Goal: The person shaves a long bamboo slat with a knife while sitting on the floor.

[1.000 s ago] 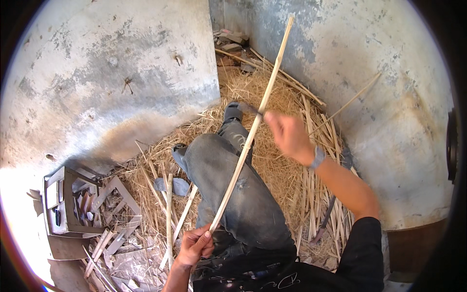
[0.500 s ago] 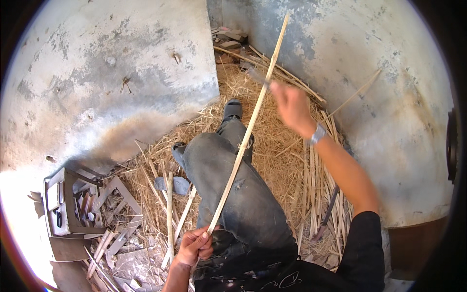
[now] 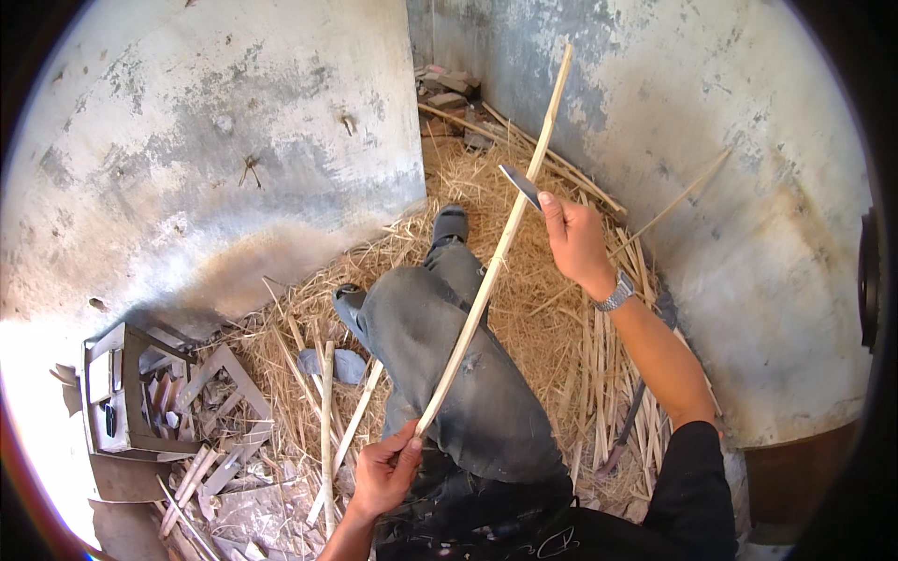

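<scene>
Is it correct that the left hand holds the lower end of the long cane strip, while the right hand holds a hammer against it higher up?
Not quite. In the head view the right hand holds a knife with a flat blade, not a hammer, against the cane strip. The left hand does hold the lower end.

The long stick (image 3: 493,262) is pale yellow-tan, matching the golden straw (image 3: 552,346) spread over the floor. The knife blade (image 3: 519,184) is dull grey, the trousers (image 3: 449,374) faded grey-blue, the sleeve (image 3: 692,486) black and the wristwatch (image 3: 615,294) silvery. The walls (image 3: 234,140) are mottled grey-white with brown stains.
</scene>
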The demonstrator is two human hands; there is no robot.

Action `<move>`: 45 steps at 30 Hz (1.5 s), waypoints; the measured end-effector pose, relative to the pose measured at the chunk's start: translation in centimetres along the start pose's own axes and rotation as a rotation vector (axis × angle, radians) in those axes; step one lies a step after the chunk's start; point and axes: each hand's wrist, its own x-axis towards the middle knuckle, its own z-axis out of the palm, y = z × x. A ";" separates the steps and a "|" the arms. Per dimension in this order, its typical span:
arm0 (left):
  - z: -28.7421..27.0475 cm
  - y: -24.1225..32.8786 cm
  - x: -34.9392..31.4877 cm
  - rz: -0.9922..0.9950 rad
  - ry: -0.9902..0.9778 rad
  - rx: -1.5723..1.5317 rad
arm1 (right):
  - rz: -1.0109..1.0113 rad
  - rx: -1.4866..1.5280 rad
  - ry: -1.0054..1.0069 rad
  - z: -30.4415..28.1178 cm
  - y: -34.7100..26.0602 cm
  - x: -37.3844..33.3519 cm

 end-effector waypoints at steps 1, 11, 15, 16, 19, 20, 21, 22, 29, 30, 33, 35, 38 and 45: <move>0.4 0.4 0.3 0.009 0.004 -0.005 | 0.024 0.014 -0.002 0.5 0.0 -0.4; 1.2 0.6 0.4 0.133 0.128 0.238 | -0.184 0.093 0.095 1.7 -0.5 -1.1; 1.9 0.5 0.9 0.162 0.195 0.311 | -0.209 0.119 0.027 3.5 -2.2 -3.8; 2.1 0.6 0.6 0.153 0.204 0.312 | -0.337 0.140 -0.052 3.9 -4.2 -5.9; 2.5 0.7 0.3 0.261 0.255 0.400 | -0.393 -0.014 -0.094 2.5 -6.0 -7.3; 2.5 0.2 0.4 0.349 0.293 0.471 | -0.309 -0.015 -0.114 2.3 -4.6 -6.0; 2.8 0.1 0.5 0.446 0.317 0.536 | -0.218 0.022 -0.038 1.7 -2.8 -4.0; 3.0 0.1 0.4 0.449 0.311 0.537 | -0.130 0.065 0.038 1.2 -1.1 -1.6; 3.2 0.5 0.3 0.535 0.372 0.846 | -0.082 -0.052 0.104 -2.0 1.1 2.7; 3.4 0.5 0.3 0.539 0.382 0.848 | -0.066 -0.090 -0.027 -0.7 0.8 0.7; 3.6 0.8 0.8 0.516 0.402 0.749 | -0.226 0.002 -0.232 1.9 -6.7 -8.0; 3.7 0.6 1.1 0.518 0.393 0.735 | -0.318 -0.075 -0.233 1.5 -8.1 -9.6; 3.4 0.0 0.6 0.506 0.412 0.690 | -0.222 -0.032 0.016 1.6 -5.6 -6.4; 3.5 0.4 1.0 0.509 0.412 0.648 | -0.079 0.054 0.087 0.9 1.1 -0.7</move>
